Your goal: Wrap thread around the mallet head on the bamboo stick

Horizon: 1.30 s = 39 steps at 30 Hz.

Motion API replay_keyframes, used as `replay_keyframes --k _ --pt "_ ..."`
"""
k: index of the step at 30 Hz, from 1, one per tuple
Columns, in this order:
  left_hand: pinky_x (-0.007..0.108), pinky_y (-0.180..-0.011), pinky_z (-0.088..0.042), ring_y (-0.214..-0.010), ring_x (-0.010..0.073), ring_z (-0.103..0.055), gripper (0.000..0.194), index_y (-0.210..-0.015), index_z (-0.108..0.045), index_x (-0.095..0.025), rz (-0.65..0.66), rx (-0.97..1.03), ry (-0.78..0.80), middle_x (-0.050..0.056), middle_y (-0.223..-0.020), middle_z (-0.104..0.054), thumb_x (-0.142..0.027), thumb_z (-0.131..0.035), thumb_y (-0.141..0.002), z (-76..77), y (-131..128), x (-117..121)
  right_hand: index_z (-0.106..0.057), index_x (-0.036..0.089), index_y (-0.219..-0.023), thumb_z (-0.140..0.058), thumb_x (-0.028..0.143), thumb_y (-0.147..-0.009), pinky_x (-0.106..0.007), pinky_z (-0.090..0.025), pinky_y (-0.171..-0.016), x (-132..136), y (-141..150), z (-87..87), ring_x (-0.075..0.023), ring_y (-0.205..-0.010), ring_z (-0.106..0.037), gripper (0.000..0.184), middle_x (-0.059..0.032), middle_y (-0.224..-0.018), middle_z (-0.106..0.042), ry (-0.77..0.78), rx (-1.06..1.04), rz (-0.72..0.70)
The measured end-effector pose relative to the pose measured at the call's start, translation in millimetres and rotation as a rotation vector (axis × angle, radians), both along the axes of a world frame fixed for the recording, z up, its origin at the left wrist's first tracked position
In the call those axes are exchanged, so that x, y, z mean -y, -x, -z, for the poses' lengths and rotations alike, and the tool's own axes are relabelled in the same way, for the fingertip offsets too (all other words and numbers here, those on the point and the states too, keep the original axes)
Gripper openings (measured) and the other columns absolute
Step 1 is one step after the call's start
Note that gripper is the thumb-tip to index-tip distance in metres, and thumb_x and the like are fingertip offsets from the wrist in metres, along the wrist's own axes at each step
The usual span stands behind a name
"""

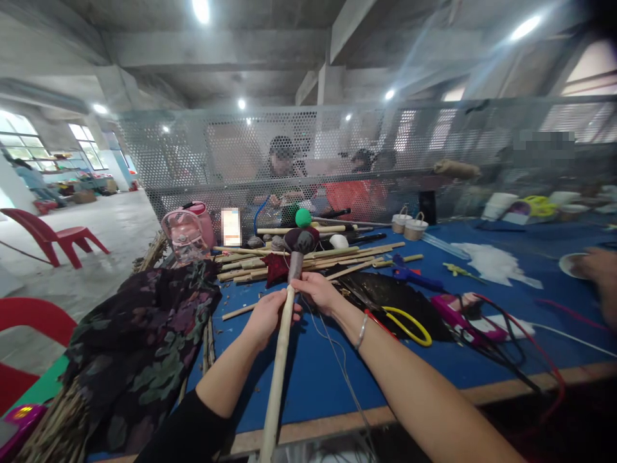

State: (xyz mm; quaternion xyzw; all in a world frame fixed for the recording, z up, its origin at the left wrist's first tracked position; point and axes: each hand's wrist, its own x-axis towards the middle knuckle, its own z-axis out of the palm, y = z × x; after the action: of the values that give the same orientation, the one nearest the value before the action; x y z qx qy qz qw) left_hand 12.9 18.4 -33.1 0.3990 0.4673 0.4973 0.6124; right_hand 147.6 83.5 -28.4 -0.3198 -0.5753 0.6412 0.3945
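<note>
A pale wooden stick (278, 379) slants up from the table's front edge between my hands. Its far end is wrapped in grey material (295, 262), and a dark round ball (305, 242) appears just beyond. My left hand (267, 316) is closed around the stick below the wrapping. Higher up, my right hand (315, 290) pinches the stick where wood and wrapping meet. Thin grey string (341, 360) trails from there down over the table edge. Behind lie a dark red star-shaped piece (276, 269), a green ball (303, 218) and several bare sticks (376, 252).
On the blue table (424, 370) at right lie yellow-handled scissors (409, 325), a blue glue gun (417, 276) and a magenta device (470, 318) with cables. Dark patterned cloth (149, 347) covers the left side. A perforated screen (231, 148) stands behind; another person's hand (600, 276) is far right.
</note>
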Motion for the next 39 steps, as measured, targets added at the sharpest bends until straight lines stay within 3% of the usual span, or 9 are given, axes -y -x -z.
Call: replay_keyframes --k 4,10,15,20,26,30,33,36,39 --pt "0.018 -0.044 -0.036 -0.049 0.0083 -0.051 0.037 -0.085 -0.060 -0.013 -0.195 -0.189 -0.224 0.000 -0.062 -0.059 -0.046 -0.063 -0.068 5.0 2 -4 -0.051 0.013 -0.060 -0.072 0.040 -0.059 -0.020 -0.023 -0.040 -1 2 -0.5 -0.0050 -0.038 -0.034 0.034 0.0074 -0.042 -0.041 -0.028 0.046 0.047" --pt "0.017 -0.044 -0.036 -0.047 0.0071 -0.050 0.040 -0.087 -0.060 -0.011 -0.175 -0.260 -0.283 0.001 -0.063 -0.062 -0.035 -0.074 -0.058 2.4 2 -4 -0.056 0.011 -0.067 -0.073 0.040 -0.058 -0.020 -0.032 -0.045 0 5 2.6 -0.0072 -0.046 -0.045 0.035 0.0016 -0.055 -0.055 -0.048 0.019 0.022" --pt "0.019 -0.044 -0.041 -0.048 0.0091 -0.055 0.038 -0.086 -0.059 -0.012 -0.204 -0.033 -0.202 0.004 -0.068 -0.065 -0.040 -0.068 -0.064 -4.2 0 -4 -0.055 0.012 -0.075 -0.069 0.040 -0.066 -0.018 -0.015 -0.032 -5 5 3.6 -0.0014 -0.033 -0.025 0.032 0.0055 -0.052 -0.050 -0.019 -0.071 -0.113" --pt "0.018 -0.046 -0.044 -0.053 0.0089 -0.058 0.038 -0.092 -0.061 -0.013 -0.100 0.144 -0.186 0.007 -0.078 -0.067 -0.039 -0.067 -0.066 -10.4 -4 4 -0.055 0.013 -0.084 -0.066 0.041 -0.070 -0.016 -0.010 -0.031 -4 4 0.8 -0.0008 -0.032 -0.023 0.033 0.0067 -0.050 -0.046 0.069 -0.152 -0.242" --pt "0.020 -0.048 -0.045 -0.059 0.0128 -0.062 0.039 -0.096 -0.062 -0.013 0.065 0.075 -0.078 0.009 -0.081 -0.067 -0.043 -0.063 -0.070 -9.2 -1 5 -0.050 0.015 -0.073 -0.068 0.037 -0.069 -0.016 -0.009 -0.030 -3 -3 4.9 -0.0017 -0.030 -0.021 0.028 0.0096 -0.041 -0.037 0.038 -0.144 -0.169" --pt "0.018 -0.045 -0.039 -0.053 0.0101 -0.056 0.042 -0.096 -0.059 -0.012 -0.141 -0.175 -0.209 0.004 -0.070 -0.063 -0.044 -0.064 -0.069 -5.4 1 3 -0.051 0.015 -0.069 -0.068 0.036 -0.068 -0.018 -0.008 -0.029 -5 0 6.7 -0.0022 -0.029 -0.016 0.027 0.0116 -0.037 -0.029 0.020 -0.100 -0.130" --pt "0.018 -0.050 -0.040 -0.053 0.0079 -0.053 0.045 -0.097 -0.058 -0.013 -0.295 -0.320 -0.406 0.001 -0.070 -0.062 -0.036 -0.073 -0.061 -4.2 0 4 -0.055 0.013 -0.074 -0.069 0.036 -0.066 -0.017 -0.015 -0.032 -3 5 7.0 -0.0027 -0.032 -0.026 0.028 0.0090 -0.042 -0.037 0.010 -0.113 -0.153" --pt "0.018 -0.051 -0.042 -0.053 0.0085 -0.054 0.043 -0.091 -0.059 -0.012 -0.296 -0.299 -0.377 0.002 -0.068 -0.062 -0.032 -0.076 -0.057 -6.1 -2 5 -0.055 0.012 -0.075 -0.069 0.035 -0.066 -0.017 -0.019 -0.034 -1 8 6.9 -0.0034 -0.035 -0.032 0.028 0.0071 -0.044 -0.042 0.020 -0.132 -0.161" --pt "0.019 -0.045 -0.042 -0.047 0.0092 -0.054 0.039 -0.087 -0.058 -0.012 -0.264 -0.161 -0.283 0.002 -0.063 -0.062 -0.036 -0.072 -0.061 -9.7 -5 7 -0.053 0.014 -0.074 -0.068 0.038 -0.068 -0.017 -0.012 -0.032 -2 7 5.5 -0.0020 -0.031 -0.019 0.029 0.0107 -0.040 -0.035 0.040 -0.129 -0.163"
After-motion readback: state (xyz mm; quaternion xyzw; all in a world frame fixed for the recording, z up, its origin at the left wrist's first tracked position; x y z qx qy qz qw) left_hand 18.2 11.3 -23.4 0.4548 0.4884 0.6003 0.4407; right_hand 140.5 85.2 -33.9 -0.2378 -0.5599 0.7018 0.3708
